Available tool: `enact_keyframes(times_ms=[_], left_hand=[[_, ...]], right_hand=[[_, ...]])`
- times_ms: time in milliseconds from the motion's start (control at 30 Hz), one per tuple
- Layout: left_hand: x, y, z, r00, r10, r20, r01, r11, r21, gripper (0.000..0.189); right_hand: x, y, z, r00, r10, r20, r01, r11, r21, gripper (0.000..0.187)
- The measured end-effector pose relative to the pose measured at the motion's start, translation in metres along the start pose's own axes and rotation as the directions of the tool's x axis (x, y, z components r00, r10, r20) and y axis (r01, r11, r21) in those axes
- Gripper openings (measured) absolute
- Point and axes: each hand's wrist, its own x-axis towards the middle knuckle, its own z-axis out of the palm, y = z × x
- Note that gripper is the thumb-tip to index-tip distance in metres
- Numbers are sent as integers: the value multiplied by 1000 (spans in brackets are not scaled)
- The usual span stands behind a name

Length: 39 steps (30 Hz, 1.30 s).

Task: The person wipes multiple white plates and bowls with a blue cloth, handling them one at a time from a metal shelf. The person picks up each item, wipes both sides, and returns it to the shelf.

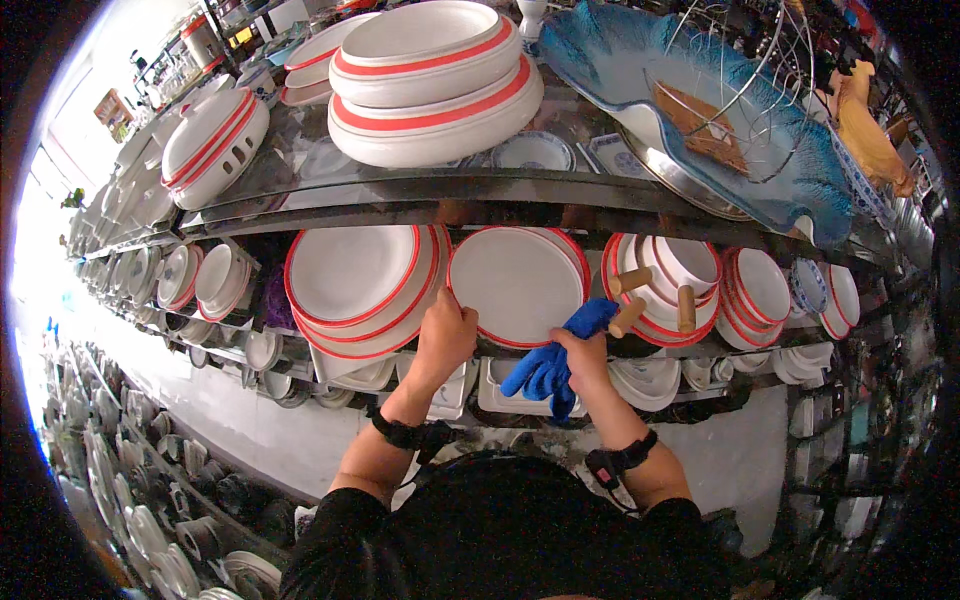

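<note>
A white oval plate (pixel 517 285) with a red rim lies on top of a small stack on the middle shelf. My left hand (pixel 448 330) is closed at its left rim, the fingertips hidden from the camera. My right hand (pixel 583 356) grips a bunched blue cloth (pixel 551 367), perhaps a glove, whose loose ends hang down. The right thumb rests close to the plate's front right rim. Left of my left hand stands a stack of larger red-rimmed plates (pixel 352 277). White pans with wooden handles (pixel 630 280) sit just right of the cloth.
Stacked white casseroles (pixel 435 112) and a large blue wavy dish (pixel 600 67) holding a wire whisk stand on the glass shelf above, its dark front edge (pixel 480 199) over my hands. White dishes (pixel 645 382) fill the shelf below. More crockery (pixel 150 540) crowds the lower left.
</note>
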Motion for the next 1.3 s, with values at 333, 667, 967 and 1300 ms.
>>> enact_keyframes(times_ms=[333, 667, 967, 1300], left_hand=[[-27, 3, -23, 959, -248, 134, 272, 940, -206, 54], [-72, -19, -82, 741, 64, 668, 666, -198, -720, 82], [-104, -43, -122, 604, -121, 788, 791, 211, -574, 71], [-127, -89, -118, 521, 67, 851, 811, 273, -518, 73]], right_hand=[[-10, 28, -10, 999, -41, -5, 41, 999, 34, 38], [-71, 9, -24, 961, -96, 259, 98, 995, 6, 44], [-107, -24, -12, 933, -340, 121, 351, 777, -522, 21], [-173, -30, 114, 351, -267, 897, 928, -29, -372, 54]])
